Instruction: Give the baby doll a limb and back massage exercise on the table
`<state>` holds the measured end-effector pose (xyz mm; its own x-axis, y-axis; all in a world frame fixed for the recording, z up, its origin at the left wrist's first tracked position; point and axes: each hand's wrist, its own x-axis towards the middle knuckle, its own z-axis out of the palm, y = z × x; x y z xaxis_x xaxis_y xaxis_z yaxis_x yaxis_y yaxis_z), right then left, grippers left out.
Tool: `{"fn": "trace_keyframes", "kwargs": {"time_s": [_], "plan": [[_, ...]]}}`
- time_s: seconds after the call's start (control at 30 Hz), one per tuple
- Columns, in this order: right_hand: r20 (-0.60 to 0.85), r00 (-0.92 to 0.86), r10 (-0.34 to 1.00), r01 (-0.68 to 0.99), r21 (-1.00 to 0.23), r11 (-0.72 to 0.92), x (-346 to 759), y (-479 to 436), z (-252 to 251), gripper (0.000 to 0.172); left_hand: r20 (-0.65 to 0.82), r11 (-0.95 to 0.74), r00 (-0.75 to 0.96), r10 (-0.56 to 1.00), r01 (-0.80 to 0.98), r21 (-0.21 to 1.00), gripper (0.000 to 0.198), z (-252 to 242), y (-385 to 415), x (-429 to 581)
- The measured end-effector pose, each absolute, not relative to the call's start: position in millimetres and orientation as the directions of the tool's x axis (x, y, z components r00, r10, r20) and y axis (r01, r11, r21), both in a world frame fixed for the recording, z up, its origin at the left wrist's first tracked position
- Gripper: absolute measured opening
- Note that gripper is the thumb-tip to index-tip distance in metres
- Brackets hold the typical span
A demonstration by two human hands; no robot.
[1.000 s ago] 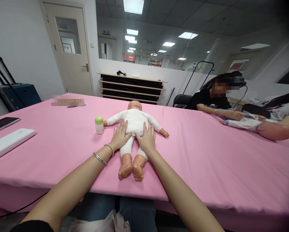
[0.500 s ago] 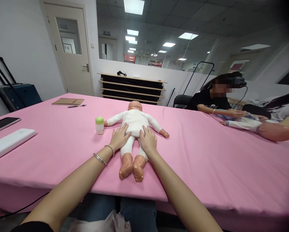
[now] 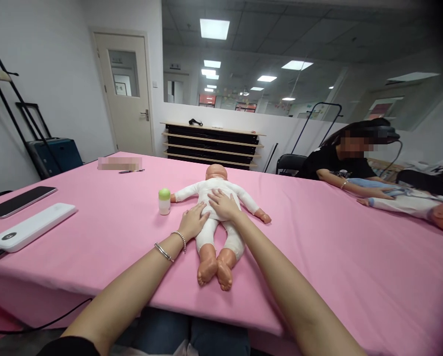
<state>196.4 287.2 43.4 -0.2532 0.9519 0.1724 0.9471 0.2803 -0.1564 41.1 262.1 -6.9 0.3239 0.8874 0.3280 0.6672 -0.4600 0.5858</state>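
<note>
A baby doll in a white body suit lies stretched out on the pink-covered table, head away from me and bare feet towards me. Its arms are spread to both sides. My right hand rests flat on the middle of its trunk, fingers spread. Against the left side of its hips lies my left hand, fingers extended, with a bracelet and a bangle on that wrist. Neither hand grips anything. Close to the doll's left-side hand stands a small bottle with a green cap.
On the left of the pink table lie a white power bank with a cable and a dark phone. A pen lies farther back. At the right, another person handles a second doll.
My right hand has moved from the doll's right hip up and inward onto its trunk. My left hand stays at the left hip. The view has shifted, showing more on the left.
</note>
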Motion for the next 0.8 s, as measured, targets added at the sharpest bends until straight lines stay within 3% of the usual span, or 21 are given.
{"fn": "trace_keyframes", "kwargs": {"time_s": [0.17,0.23,0.33,0.43,0.6,0.8], "plan": [[0.128,0.213,0.969,0.906,-0.396,-0.147,221.0,290.4,32.7,0.053,0.344,-0.463,0.312,0.886,0.641,0.612,0.049,-5.6,260.6,44.8],[0.174,0.323,0.93,0.863,-0.458,-0.213,225.9,288.6,29.5,0.059,0.345,-0.455,0.298,0.89,0.633,0.627,0.05,-6.0,259.8,47.6],[0.385,0.124,0.914,0.933,-0.358,0.024,222.8,283.0,29.9,0.051,0.357,-0.452,0.28,0.891,0.611,0.65,0.05,-7.9,259.5,50.0],[0.423,-0.134,0.896,0.923,-0.275,0.268,216.2,276.8,32.1,0.042,0.362,-0.458,0.281,0.889,0.588,0.667,0.05,-9.2,259.1,49.1],[0.33,0.148,0.932,0.882,-0.47,0.027,218.6,269.9,22.4,0.039,0.37,-0.48,0.307,0.877,0.572,0.665,0.05,-8.1,257.7,46.5],[0.314,0.167,0.935,0.804,-0.592,0.055,226.3,264.7,9.4,0.041,0.455,-0.532,0.296,0.84,0.612,0.585,0.041,-4.9,258.0,45.4]]}}
